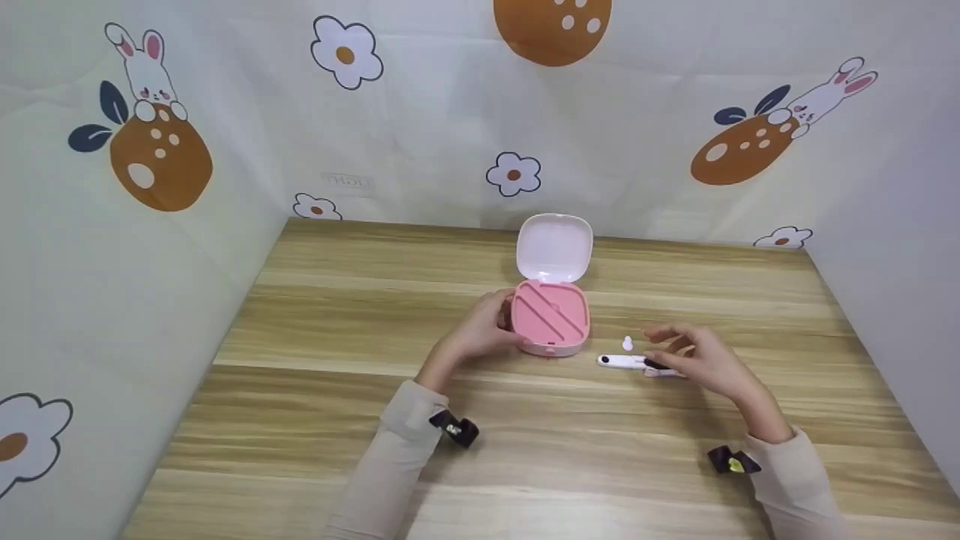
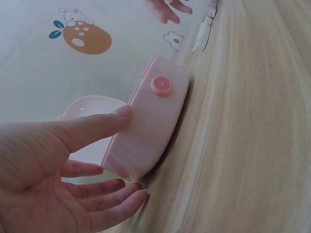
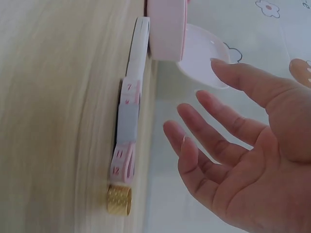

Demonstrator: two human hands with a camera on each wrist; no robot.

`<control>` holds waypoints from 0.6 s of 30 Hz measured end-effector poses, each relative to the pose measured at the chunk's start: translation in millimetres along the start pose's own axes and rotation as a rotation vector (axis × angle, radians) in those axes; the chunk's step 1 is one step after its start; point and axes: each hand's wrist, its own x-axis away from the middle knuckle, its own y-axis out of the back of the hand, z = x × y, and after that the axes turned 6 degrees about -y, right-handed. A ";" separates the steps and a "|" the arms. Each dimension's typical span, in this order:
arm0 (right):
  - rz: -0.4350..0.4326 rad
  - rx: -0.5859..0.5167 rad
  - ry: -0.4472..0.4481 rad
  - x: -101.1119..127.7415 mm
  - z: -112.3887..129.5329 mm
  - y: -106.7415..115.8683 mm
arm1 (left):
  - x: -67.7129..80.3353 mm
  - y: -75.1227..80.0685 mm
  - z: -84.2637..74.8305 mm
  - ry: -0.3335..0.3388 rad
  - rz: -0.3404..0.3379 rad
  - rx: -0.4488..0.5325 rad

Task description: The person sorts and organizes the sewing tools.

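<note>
A pink case [image 1: 551, 319] sits open toward the far middle of the wooden surface [image 1: 337, 360], its pale lid [image 1: 554, 246] tipped up on the far side. The left hand [image 1: 480, 330] rests against the case's left wall, fingers [image 2: 104, 121] straight and only touching it, not curled round it. The right hand [image 1: 701, 358] hovers just over a slim white and pink tool [image 1: 626, 361] lying right of the case, fingers [image 3: 214, 121] spread and relaxed, holding nothing. A small white piece [image 1: 628, 343] lies just beyond the tool, and a gold thimble [image 3: 119, 199] stands at the tool's right end.

The risks look small but real. The left hand only props the case, so a nudge could slide it or drop the lid shut. A careless reach by the right hand could knock the thimble over and send it rolling, or flick the white piece away.
</note>
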 end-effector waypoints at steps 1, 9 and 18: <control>0.007 -0.001 -0.006 1.2 -1.6 1.3 | 0.0 -0.1 0.0 0.002 -0.001 -0.003; 0.057 -0.013 -0.031 8.3 -11.9 10.3 | 1.3 -0.5 -1.9 0.023 -0.002 0.018; 0.073 0.027 0.017 13.8 -20.1 11.2 | 0.0 -2.1 0.6 0.024 0.000 -0.005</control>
